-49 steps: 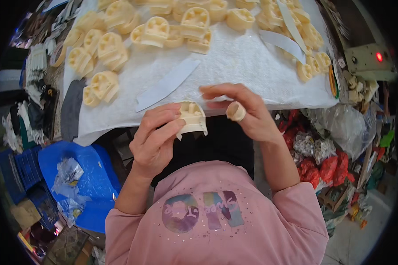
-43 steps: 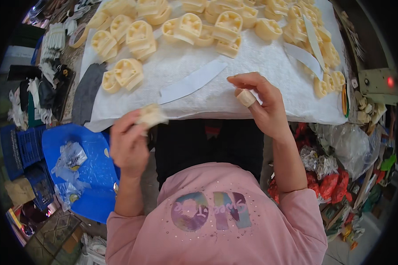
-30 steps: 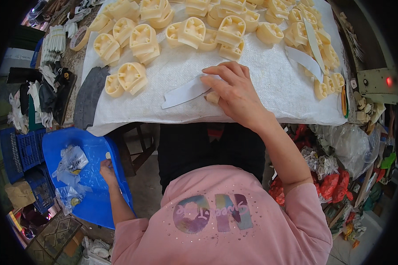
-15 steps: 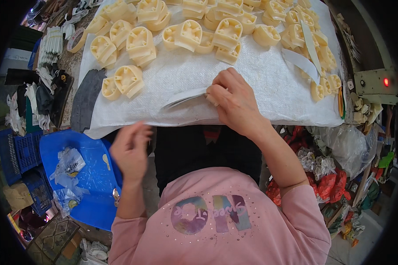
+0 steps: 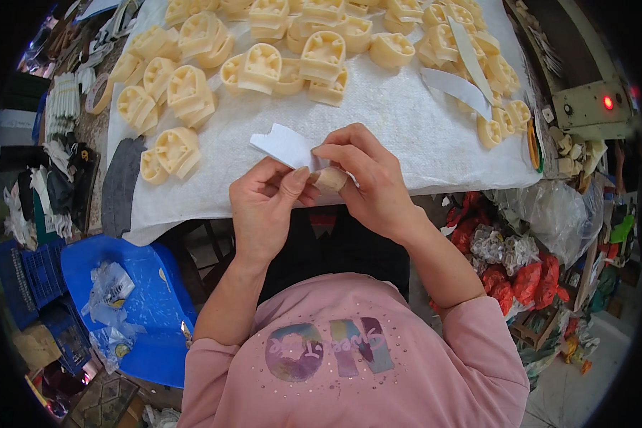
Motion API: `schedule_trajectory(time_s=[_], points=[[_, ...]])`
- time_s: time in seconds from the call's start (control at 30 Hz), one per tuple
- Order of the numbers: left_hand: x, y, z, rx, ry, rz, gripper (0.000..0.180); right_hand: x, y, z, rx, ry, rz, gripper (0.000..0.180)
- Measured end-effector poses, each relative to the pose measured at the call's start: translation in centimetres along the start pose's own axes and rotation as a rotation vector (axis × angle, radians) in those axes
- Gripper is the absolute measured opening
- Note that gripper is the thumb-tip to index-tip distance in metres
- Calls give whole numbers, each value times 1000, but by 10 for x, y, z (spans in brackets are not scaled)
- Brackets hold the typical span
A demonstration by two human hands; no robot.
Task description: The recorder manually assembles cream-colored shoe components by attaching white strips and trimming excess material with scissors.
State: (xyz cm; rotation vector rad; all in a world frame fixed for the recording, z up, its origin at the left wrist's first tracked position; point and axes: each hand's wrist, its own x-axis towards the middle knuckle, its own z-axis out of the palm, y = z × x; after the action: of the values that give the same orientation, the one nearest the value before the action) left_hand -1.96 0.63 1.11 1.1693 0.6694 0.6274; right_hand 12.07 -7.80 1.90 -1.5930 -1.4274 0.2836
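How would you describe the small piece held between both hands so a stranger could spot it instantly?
Find the white cloth covering the table, then its near edge. There the left hand and right hand meet on a small tan piece, smaller than the cream parts and the only one held.

Pink long-sleeved top, glittery print on chest, sleeves pushed up

Cream moulded plastic parts [image 5: 264,68] lie in clusters along the far edge and left side of the white-cloth-covered table [image 5: 392,121], with long white paper strips [image 5: 458,85] toward its right side. At the near edge, the left hand [image 5: 264,203] and right hand [image 5: 367,178] meet over a small tan cylindrical piece [image 5: 329,178], a white paper piece [image 5: 285,146] just behind them. A blue plastic tray [image 5: 139,307] sits on the floor below the table's near left corner.
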Motion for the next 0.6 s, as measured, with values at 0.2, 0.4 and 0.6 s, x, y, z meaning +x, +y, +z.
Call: schedule_trajectory(time_s=[0.2, 0.4, 0.6], points=[[1, 5, 6, 62, -54, 111, 17, 2, -1, -9, 74, -88, 20, 40], [0, 8, 7, 109, -82, 135, 12, 3, -6, -15, 99, -161, 41, 32], [-1, 11, 9, 222, -93, 151, 13, 3, -9, -19, 81, -209, 49, 31]])
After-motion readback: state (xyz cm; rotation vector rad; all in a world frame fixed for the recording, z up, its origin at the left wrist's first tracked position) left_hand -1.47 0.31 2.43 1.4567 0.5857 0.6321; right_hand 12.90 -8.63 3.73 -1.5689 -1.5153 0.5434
